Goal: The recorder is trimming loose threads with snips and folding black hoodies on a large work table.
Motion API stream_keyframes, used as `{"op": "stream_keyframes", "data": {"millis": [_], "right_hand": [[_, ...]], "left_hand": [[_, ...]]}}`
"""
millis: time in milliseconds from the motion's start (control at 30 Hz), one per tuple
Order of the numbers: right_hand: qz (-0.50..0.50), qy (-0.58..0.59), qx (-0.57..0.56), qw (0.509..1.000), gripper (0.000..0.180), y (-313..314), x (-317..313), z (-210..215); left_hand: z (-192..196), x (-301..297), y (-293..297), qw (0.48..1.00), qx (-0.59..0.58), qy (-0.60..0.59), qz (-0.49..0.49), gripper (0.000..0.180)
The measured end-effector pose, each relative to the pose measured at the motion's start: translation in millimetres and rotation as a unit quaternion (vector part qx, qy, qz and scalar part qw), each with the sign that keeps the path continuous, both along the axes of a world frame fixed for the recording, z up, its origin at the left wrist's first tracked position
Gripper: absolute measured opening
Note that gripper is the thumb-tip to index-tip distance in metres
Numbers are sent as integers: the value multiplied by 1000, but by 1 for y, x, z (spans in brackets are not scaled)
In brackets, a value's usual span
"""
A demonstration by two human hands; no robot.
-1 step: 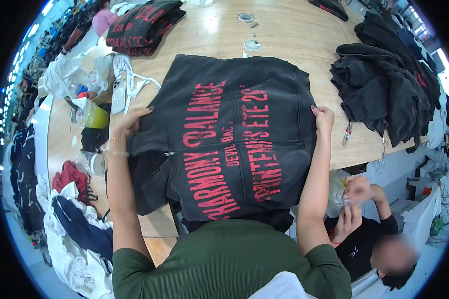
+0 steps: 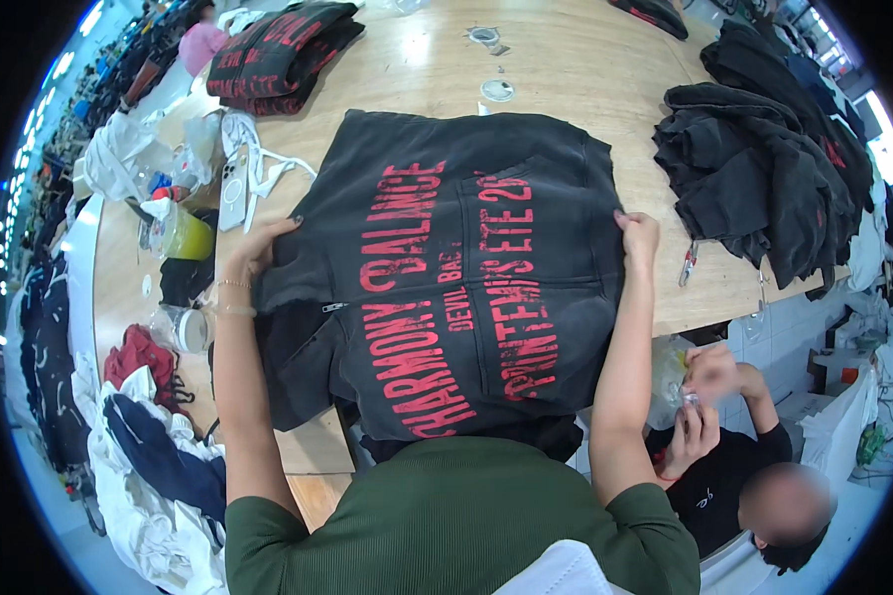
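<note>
— Where is the hoodie (image 2: pixel 446 288) lying?
— On the worktop (image 2: pixel 566 59); I'm seeing the left hand (image 2: pixel 253 253) and right hand (image 2: pixel 640 236), fingers seemingly flat, pressing its sides, gripping nothing.
— Risk?
— Its overhanging hem may be slipping off.

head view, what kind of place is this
Probably a garment workshop or packing floor: a dark hoodie spread on a long wooden table, a folded stack and a heap of dark clothes.
</note>
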State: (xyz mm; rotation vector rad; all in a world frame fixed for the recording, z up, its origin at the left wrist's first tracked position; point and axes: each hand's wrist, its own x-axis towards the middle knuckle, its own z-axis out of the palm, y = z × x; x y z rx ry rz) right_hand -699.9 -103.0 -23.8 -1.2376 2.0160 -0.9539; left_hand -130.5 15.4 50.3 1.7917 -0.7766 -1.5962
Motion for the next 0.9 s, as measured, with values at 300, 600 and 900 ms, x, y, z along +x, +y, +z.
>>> {"op": "stream_keyframes", "data": {"millis": [300,600,900], "right_hand": [[-12,143,75,987,37,-8,26,18],[-74,-119,13,990,24,-2,1,17],[-26,80,102,991,47,-4,36,30]], "left_hand": [[-25,45,9,999,-41,6,5,40],[20,-22,3,996,-62,-67,24,16],[-18,40,10,992,-95,-86,-19,16]]}}
